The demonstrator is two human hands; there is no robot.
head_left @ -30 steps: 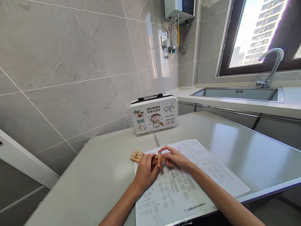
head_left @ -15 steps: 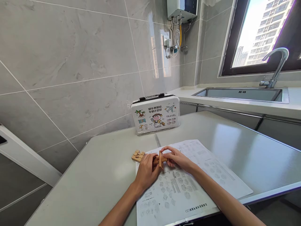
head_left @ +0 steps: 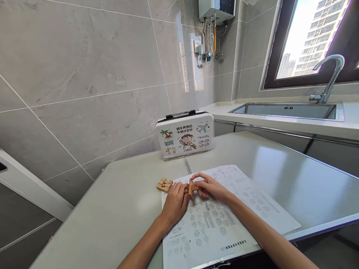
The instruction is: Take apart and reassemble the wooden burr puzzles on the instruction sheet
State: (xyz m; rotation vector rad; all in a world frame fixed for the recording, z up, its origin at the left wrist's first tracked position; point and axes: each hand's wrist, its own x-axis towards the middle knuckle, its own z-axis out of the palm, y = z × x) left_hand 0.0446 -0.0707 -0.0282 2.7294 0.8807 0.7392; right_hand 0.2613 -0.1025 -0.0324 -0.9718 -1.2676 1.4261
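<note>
Notched wooden puzzle pieces (head_left: pixel 191 190) are held between my two hands over the printed instruction sheet (head_left: pixel 235 231). One piece stands roughly upright across another that lies level. My left hand (head_left: pixel 174 201) is closed round the level piece from the left, its fingertips partly hidden behind it. From the right, my right hand (head_left: pixel 211 188) pinches the pieces, with the index finger arched over the top of the upright one. Just beyond my left hand, more notched wooden pieces (head_left: pixel 163 184) lie together at the sheet's upper left corner.
A white carry case (head_left: pixel 186 137) with cartoon prints stands at the back of the pale table (head_left: pixel 126 194), near the tiled wall. To the right are a counter with a sink (head_left: pixel 291 111) and a faucet (head_left: pixel 332 78). The table's front edge runs under the sheet.
The upright wooden piece has tilted slightly, and my left fingers have shifted a little off it. My right hand keeps nearly the same place.
</note>
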